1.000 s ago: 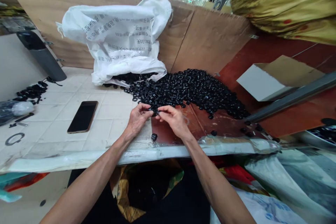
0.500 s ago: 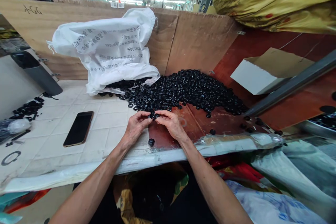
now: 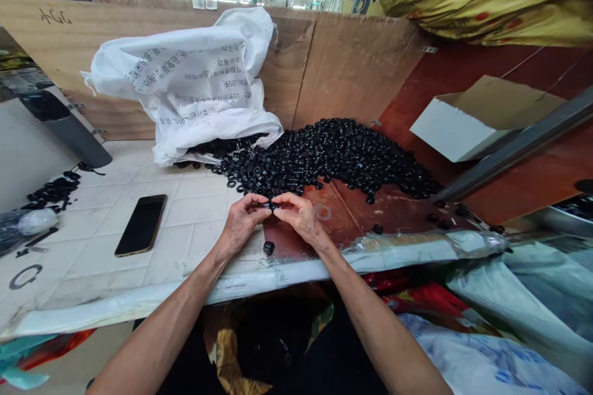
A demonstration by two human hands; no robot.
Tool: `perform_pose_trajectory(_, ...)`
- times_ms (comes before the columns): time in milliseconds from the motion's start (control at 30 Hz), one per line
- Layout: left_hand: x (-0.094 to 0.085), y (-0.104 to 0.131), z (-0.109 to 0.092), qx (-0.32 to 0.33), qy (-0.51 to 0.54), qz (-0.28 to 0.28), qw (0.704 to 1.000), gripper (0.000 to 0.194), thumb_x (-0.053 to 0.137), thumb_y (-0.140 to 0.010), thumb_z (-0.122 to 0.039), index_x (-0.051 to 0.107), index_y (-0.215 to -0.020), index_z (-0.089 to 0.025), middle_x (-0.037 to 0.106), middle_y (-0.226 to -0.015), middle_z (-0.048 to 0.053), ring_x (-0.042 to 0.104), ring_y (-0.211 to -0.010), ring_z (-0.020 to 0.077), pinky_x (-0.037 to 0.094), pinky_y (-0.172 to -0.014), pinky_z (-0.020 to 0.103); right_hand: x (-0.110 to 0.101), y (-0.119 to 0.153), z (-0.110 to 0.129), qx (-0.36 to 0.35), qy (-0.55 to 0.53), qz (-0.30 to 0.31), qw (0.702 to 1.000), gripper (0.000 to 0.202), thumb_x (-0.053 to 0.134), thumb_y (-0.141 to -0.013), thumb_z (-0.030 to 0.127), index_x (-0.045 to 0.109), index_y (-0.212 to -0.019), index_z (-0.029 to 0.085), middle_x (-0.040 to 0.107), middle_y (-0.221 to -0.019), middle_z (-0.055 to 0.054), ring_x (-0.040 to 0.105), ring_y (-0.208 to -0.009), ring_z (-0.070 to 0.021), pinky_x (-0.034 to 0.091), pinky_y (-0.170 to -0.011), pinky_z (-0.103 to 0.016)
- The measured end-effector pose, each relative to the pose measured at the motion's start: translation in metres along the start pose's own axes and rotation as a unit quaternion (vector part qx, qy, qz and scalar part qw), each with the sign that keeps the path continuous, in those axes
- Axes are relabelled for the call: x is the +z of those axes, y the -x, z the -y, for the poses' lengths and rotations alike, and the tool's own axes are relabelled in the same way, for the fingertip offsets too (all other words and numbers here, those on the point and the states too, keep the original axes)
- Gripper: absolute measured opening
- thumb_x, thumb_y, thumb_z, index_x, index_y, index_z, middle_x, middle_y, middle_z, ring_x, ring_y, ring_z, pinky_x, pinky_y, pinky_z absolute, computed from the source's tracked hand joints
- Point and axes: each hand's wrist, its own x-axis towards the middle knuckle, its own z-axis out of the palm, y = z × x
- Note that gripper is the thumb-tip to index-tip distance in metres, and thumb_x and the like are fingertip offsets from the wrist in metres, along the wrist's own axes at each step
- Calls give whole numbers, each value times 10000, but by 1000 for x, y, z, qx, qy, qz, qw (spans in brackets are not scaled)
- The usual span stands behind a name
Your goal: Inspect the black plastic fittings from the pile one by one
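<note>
At the near edge of a heap of small black plastic rings point(image 3: 343, 151), my two hands meet fingertip to fingertip. Thumb and fingers of my left hand point(image 3: 241, 219) are pinched on a small black plastic part point(image 3: 272, 204). My right hand point(image 3: 300, 216) pinches at the same spot from the other side. Fingers cover most of what is held, so I cannot tell whether it is one piece or two. A single black piece point(image 3: 269, 248) lies on the table just below my hands.
A white woven sack point(image 3: 204, 86) leans on the wooden back board, its mouth spilling rings. A phone point(image 3: 141, 225) lies at left, near a flat ring point(image 3: 25, 276). An open carton point(image 3: 456, 128) and a metal bar point(image 3: 514, 151) stand at right. The table edge point(image 3: 287, 271) is plastic-wrapped.
My hands have drawn slightly closer together at the fingertips, both still pinching. The camera view has shifted a little; the heap and the other things look the same.
</note>
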Motion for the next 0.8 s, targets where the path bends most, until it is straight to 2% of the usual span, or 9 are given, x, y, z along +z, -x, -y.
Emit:
perform_pose_trajectory(100,2,1,-1,0,-3,-3,1000,351,871,-658,-283,733,-960,-167,724,-853,6,646,-760,142,526,-721,266,0,0,1,-6,1,-5,1000,230,751,-821,298,717,-1034,217,704,-1002,-32,671,-857,-173,570,-775,-290)
perform_pose_trajectory(267,3,1,0,1,2,-8,1000,340,866,-660,-291,725,-944,-168,722,-852,1,644,-743,139,522,-716,269,-2,-1,6,-66,31,-26,997,144,744,-843,276,775,-975,227,686,-1039,-59,672,-956,-200,582,-786,-294)
perform_pose_trajectory(533,2,3,-1,20,-29,-5,999,303,853,-685,-288,742,-940,-170,740,-896,15,669,-811,160,538,-777,288,5,-1,-2,-10,5,-45,999,253,780,-816,331,724,-1031,209,760,-991,-54,721,-858,-189,607,-819,-319)
perform_pose_trajectory(667,4,4,-3,9,-25,6,1000,314,849,-682,-292,732,-946,-169,744,-885,15,675,-774,157,549,-756,292,8,-1,-4,-35,60,-65,995,245,751,-858,353,711,-1052,210,757,-932,-46,717,-793,-182,594,-749,-294)
perform_pose_trajectory(800,5,5,-3,11,-14,14,1000,308,844,-686,-292,723,-942,-171,752,-897,18,698,-811,174,570,-787,310,7,2,3,-93,153,-47,983,153,642,-960,341,720,-973,210,735,-840,-36,666,-677,-160,547,-679,-278)
